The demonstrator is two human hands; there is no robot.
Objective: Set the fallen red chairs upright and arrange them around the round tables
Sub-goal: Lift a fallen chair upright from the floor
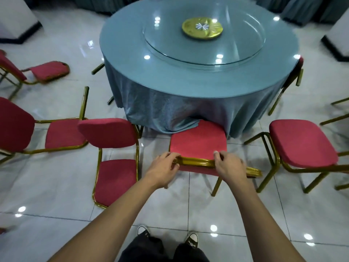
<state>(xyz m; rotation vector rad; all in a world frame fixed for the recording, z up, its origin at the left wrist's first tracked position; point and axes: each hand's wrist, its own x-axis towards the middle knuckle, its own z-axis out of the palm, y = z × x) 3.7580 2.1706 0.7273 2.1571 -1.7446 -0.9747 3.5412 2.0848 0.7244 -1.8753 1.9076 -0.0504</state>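
At the near edge of the round surface (198, 76), your two hands hold an upright red chair (198, 142) by the gold top rail of its back. Your left hand (162, 167) curls round the rail's left end and your right hand (228, 165) round its right. The seat's front already sits under the hanging blue tablecloth (170, 110). I judge the metal frame stiff and fairly light, so the rail is a sound grip, though polished metal may slip. On the floor to the left, a fallen chair (113, 157) lies on its side. Take that one by its frame, not the soft cushion.
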